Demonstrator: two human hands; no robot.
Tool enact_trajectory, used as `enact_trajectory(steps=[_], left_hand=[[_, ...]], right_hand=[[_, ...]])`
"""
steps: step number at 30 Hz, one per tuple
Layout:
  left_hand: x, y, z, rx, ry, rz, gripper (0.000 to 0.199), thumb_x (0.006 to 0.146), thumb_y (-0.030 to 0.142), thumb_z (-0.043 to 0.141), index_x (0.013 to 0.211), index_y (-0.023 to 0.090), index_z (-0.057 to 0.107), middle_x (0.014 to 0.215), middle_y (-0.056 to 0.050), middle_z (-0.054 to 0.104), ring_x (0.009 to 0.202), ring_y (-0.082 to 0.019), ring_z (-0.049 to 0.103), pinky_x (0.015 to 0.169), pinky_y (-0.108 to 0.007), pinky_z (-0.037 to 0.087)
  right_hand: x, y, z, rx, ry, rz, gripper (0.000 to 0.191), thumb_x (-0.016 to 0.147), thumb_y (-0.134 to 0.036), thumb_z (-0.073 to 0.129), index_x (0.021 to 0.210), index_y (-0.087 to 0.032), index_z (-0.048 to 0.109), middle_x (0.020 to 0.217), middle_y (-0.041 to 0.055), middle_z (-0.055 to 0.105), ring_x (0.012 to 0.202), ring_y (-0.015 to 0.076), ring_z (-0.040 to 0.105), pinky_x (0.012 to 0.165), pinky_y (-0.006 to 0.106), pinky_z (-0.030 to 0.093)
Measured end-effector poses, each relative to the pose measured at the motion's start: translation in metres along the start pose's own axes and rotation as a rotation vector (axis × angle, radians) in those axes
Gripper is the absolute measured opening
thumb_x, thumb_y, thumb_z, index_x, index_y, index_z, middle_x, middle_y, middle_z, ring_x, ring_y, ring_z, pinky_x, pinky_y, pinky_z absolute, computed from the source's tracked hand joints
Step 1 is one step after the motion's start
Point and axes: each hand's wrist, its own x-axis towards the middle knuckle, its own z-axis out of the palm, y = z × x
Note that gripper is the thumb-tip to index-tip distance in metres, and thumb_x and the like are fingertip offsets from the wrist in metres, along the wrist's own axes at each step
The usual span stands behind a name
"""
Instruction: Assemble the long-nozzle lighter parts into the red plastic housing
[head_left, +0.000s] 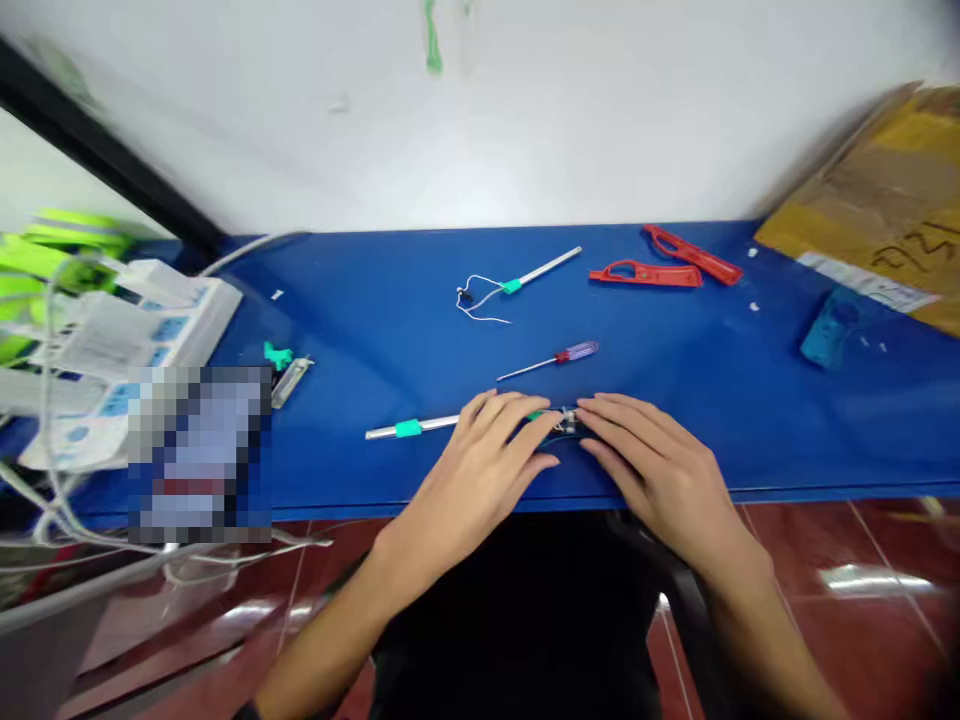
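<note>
Near the front edge of the blue table, my left hand [491,455] and my right hand [660,470] close from both sides on a small dark part with thin wires [568,422]. A metal strip with green tape [409,428] reaches out leftward from under my left hand. The fingers cover much of the part. Just beyond them lies a screwdriver [576,352] with a purple and red handle. Farther back, a second metal strip [550,265] has green tape and loose white wires.
Red plastic pieces [649,274] lie at the back right, near a blue plastic piece [829,328] and a cardboard box [885,200]. On the left are a power strip [191,330], white cables, a pixelated object [202,450] and a small metal-and-green part [291,382].
</note>
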Motion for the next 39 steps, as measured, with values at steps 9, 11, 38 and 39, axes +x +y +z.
enact_trajectory(steps=[9,11,38,39], left_hand=[[-0.027,-0.036,-0.030,0.116,0.114,-0.086,0.019,0.109,0.026,0.063,0.124,0.020,0.071,0.131,-0.007,0.075,0.121,-0.026,0.067,0.104,-0.047,0.053],[-0.029,-0.040,-0.028,0.109,0.141,-0.079,0.017,0.109,0.023,0.062,0.121,0.020,0.073,0.129,-0.007,0.076,0.118,-0.025,0.067,0.102,-0.045,0.053],[-0.029,-0.034,-0.022,-0.091,0.162,-0.244,0.016,0.109,0.028,0.062,0.108,0.024,0.078,0.105,-0.002,0.073,0.094,-0.019,0.061,0.080,-0.035,0.041],[-0.029,-0.033,-0.024,-0.079,0.147,-0.252,0.017,0.110,0.029,0.061,0.108,0.024,0.078,0.105,-0.002,0.072,0.093,-0.019,0.060,0.079,-0.035,0.040]], right_hand=[[0.000,0.007,-0.006,0.114,-0.025,0.002,0.038,0.105,-0.012,0.064,0.142,-0.022,0.066,0.143,0.0037,0.073,0.137,0.0218,0.064,0.118,0.044,0.052],[0.001,0.007,-0.005,0.129,-0.036,0.006,0.039,0.105,-0.013,0.063,0.143,-0.023,0.065,0.144,0.0028,0.073,0.138,0.0217,0.064,0.119,0.046,0.051],[0.002,0.010,-0.004,0.140,-0.089,0.064,0.034,0.108,-0.020,0.059,0.141,-0.029,0.063,0.143,0.0044,0.069,0.132,0.0228,0.064,0.113,0.044,0.050],[0.002,0.010,-0.004,0.138,-0.094,0.071,0.034,0.109,-0.020,0.059,0.141,-0.029,0.063,0.143,0.0044,0.069,0.132,0.0231,0.064,0.113,0.045,0.050]])
